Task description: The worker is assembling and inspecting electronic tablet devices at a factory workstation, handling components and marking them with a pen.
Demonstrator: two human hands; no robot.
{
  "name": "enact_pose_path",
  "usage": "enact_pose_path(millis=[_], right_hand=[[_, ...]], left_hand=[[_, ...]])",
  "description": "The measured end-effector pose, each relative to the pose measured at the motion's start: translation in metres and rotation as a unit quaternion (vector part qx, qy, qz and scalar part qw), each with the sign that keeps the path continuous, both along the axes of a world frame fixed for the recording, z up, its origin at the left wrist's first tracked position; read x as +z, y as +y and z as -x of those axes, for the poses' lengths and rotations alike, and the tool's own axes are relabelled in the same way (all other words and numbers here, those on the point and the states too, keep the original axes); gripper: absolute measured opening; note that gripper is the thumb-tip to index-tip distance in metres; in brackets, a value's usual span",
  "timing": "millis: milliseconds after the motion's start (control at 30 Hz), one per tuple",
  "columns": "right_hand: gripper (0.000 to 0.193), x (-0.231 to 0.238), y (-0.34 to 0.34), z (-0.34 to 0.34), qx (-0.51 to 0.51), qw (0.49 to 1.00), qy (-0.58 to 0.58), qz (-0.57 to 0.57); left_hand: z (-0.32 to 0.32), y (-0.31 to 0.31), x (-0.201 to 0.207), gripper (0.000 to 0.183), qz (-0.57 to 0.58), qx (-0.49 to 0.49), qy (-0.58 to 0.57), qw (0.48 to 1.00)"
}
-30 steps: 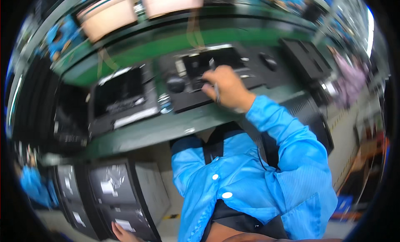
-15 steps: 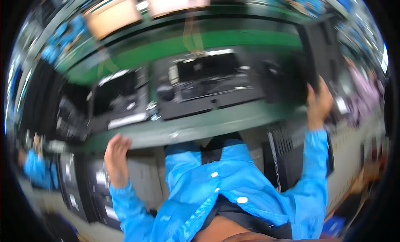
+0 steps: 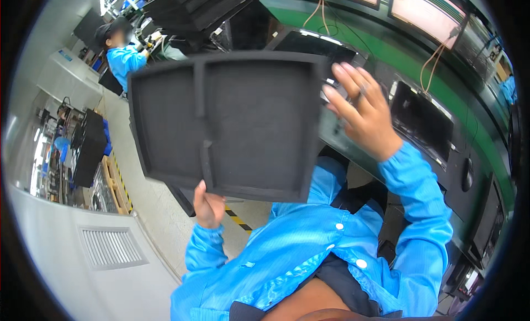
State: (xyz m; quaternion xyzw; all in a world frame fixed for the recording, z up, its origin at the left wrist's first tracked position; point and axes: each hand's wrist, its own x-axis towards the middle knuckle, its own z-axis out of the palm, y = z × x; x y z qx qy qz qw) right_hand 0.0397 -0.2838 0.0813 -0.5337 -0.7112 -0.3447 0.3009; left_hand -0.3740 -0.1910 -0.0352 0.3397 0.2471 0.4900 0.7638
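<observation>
A large black tray (image 3: 259,130) with two recesses split by a raised rib is held up in front of me, left of the workbench. My left hand (image 3: 208,206) grips its lower edge near the rib, thumb on the near face; the other fingers are partly hidden. By the tray's right edge, my right hand (image 3: 364,108) is raised with its fingers stretched and spread. Its fingertips lie close to that edge; whether they touch cannot be made out. Behind the right hand, a dark screen panel (image 3: 422,122) lies on the bench.
A stack of black trays (image 3: 193,14) stands beyond the held one. Another person (image 3: 124,58) in blue works at the far left. A black mouse (image 3: 467,174) lies on the right of the bench. A grey cabinet with a vent (image 3: 113,248) stands at lower left.
My view has swung left, away from the bench. The left hand, empty before, now holds a black tray. The right hand, earlier at a black tray on the right, is now spread beside the held tray.
</observation>
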Motion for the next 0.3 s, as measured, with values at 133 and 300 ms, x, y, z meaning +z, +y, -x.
enact_pose_path(millis=[133, 300], right_hand=[[0.051, -0.017, 0.044, 0.031, 0.130, 0.984, 0.093, 0.075], [0.055, -0.063, 0.005, 0.039, 0.057, 0.941, 0.062, 0.327]], left_hand=[[-0.005, -0.040, -0.042, 0.043, 0.137, 0.154, -0.066, 0.976], [-0.011, 0.004, -0.056, 0.043, 0.168, 0.195, -0.032, 0.966]])
